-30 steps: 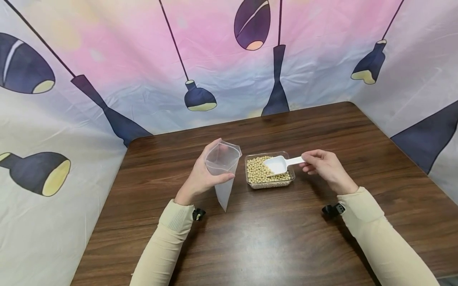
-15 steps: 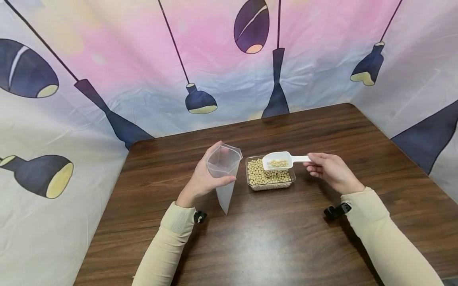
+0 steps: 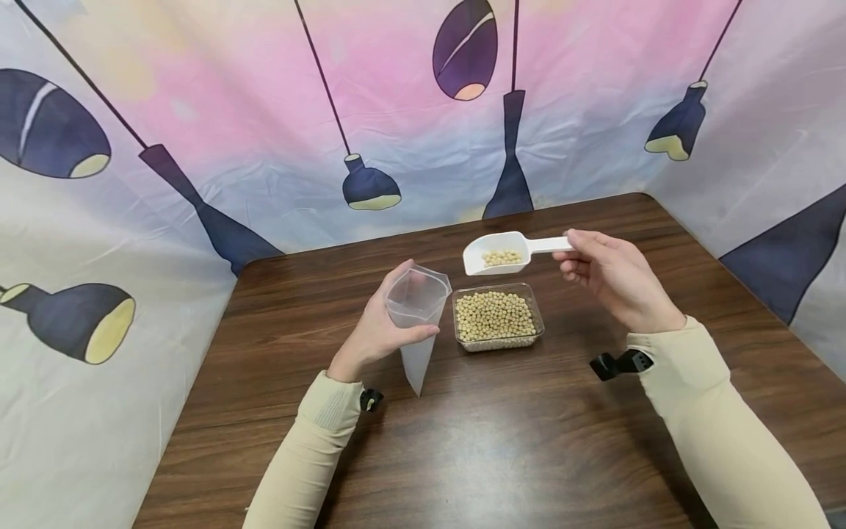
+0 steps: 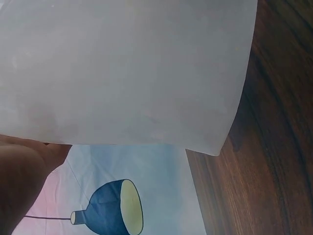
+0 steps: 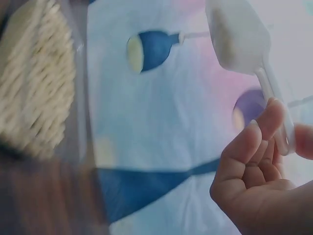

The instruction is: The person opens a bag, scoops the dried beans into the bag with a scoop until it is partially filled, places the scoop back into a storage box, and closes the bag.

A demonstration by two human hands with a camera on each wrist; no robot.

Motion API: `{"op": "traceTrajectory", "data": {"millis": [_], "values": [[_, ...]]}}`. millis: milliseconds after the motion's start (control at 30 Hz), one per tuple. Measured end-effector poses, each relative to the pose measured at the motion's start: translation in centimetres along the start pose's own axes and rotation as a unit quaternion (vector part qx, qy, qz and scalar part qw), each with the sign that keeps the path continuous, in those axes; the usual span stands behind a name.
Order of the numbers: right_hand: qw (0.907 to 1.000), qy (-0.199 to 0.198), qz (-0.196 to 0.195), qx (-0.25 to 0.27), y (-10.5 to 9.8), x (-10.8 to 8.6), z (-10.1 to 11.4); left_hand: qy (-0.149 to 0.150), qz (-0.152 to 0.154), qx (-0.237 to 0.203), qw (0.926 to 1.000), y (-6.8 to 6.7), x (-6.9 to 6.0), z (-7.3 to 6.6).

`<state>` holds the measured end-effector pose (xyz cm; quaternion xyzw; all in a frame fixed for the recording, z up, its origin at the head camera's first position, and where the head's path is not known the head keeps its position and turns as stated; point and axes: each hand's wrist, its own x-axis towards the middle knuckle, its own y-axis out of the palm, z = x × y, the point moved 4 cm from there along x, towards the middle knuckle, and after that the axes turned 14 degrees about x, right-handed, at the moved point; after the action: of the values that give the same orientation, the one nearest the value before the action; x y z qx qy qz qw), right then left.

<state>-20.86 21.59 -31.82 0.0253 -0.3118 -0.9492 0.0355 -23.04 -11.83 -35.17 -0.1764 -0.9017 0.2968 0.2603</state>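
Observation:
My right hand [image 3: 615,283] pinches the handle of a white scoop [image 3: 477,257], held level above the far side of a clear container. Pale yellow beans [image 3: 504,257] lie in the scoop's bowl. In the right wrist view the scoop [image 5: 242,36] is seen from beneath, thumb and fingers on its handle. The clear rectangular container [image 3: 499,343] on the table holds many more such beans. To its left, my left hand [image 3: 377,327] grips a translucent plastic bag [image 3: 416,353] with its mouth spread upward. The bag [image 4: 127,73] covers much of the left wrist view.
The dark wooden table [image 3: 476,455] stretches around the container, its far edge against a printed cloth backdrop [image 3: 423,110] with hanging lamp pictures. A black strap device [image 3: 621,364] sits at the right wrist, another [image 3: 371,400] at the left.
The scoop dug into the beans, came up with some in its bowl, and has risen higher, away from the container. The left hand and bag have hardly moved.

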Motion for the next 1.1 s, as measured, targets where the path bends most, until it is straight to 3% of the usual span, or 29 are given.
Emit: {"op": "traceTrajectory", "data": {"millis": [200, 433, 867, 1100], "values": [[0.9987, -0.014, 0.048, -0.007, 4.4, 0.2, 0.2, -0.003, 0.004, 0.011, 0.9999, 0.0, 0.1, -0.6], [0.9939, -0.044, 0.075, -0.068, 7.2, 0.6, 0.1, -0.024, 0.003, 0.013, 0.9996, 0.0, 0.0, -0.9], [0.9829, -0.104, 0.082, -0.127, 8.5, 0.5, 1.1, -0.029, 0.004, 0.023, 0.9993, -0.1, 0.1, -1.2], [0.9716, -0.140, 0.081, -0.172, 9.1, 0.1, 1.6, -0.027, 0.007, 0.013, 0.9995, 0.0, 0.2, -1.2]]}}
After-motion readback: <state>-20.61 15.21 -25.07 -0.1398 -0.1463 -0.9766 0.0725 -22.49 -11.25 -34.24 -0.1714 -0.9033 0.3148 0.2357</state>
